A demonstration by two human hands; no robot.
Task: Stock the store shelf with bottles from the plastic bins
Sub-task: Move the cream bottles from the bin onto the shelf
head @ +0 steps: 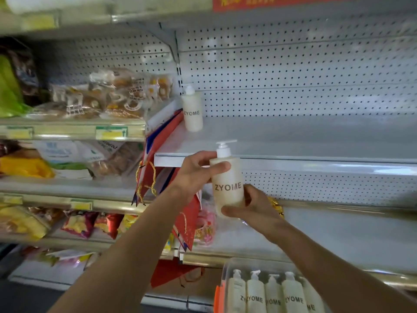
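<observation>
A cream pump bottle (228, 188) marked ZYOME is held upright in front of the grey shelf's front edge (293, 162). My left hand (196, 175) grips its shoulder, thumb across the front. My right hand (250, 206) wraps round its base from below and behind. A second, identical bottle (192, 109) stands at the shelf's back left corner against the pegboard. Low in the view, a clear plastic bin (228, 274) holds several more of these bottles (273, 294) upright in a row.
The pegboard-backed shelf stretches right of the standing bottle. Left bays carry bagged bread and snacks (108, 96). Red gift bags with gold cords (162, 177) hang at the divider, close to my left wrist. Another grey shelf (338, 233) lies below.
</observation>
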